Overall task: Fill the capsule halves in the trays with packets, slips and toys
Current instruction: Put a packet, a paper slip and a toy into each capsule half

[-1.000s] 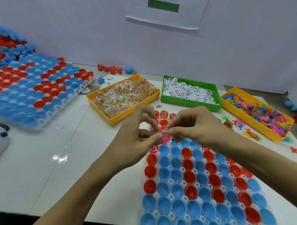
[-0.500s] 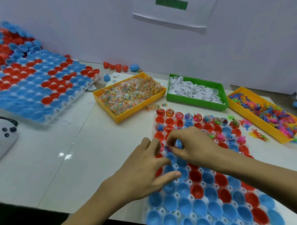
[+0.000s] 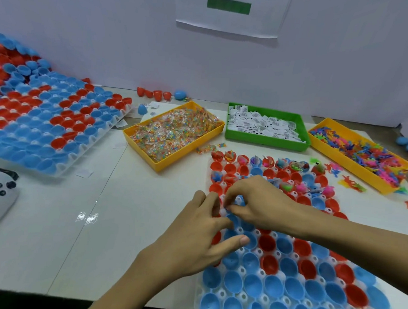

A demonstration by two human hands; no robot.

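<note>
Pinching down at a blue capsule half [image 3: 239, 200] near the left edge of the near tray [image 3: 218, 292], at centre frame: right hand [image 3: 261, 203], fingertips drawn together over that cup, though whatever they may hold is hidden beneath them and cannot be told. Resting just below and left of it, left hand [image 3: 194, 238], fingers straight and spread, lying flat across the tray's left-hand cups as if steadying it. Directly under the right fingertips, so the drop looks to need only a short move straight down, with the right hand plainly the nearer one. Spreading outward from there: filled cups along the tray's far rows, bare red and blue halves in the rows toward the lower edge of the frame. Farther up, three supply bins side by side: a yellow bin [image 3: 170, 163] of clear packets [image 3: 173, 132] at centre, a green bin [image 3: 264, 141] of white slips [image 3: 260, 121] to its right, another yellow bin [image 3: 352, 171] of coloured toys [image 3: 362, 147] at far right. At upper left, well apart, a second tray [image 3: 64, 169] of capsule halves.
</note>
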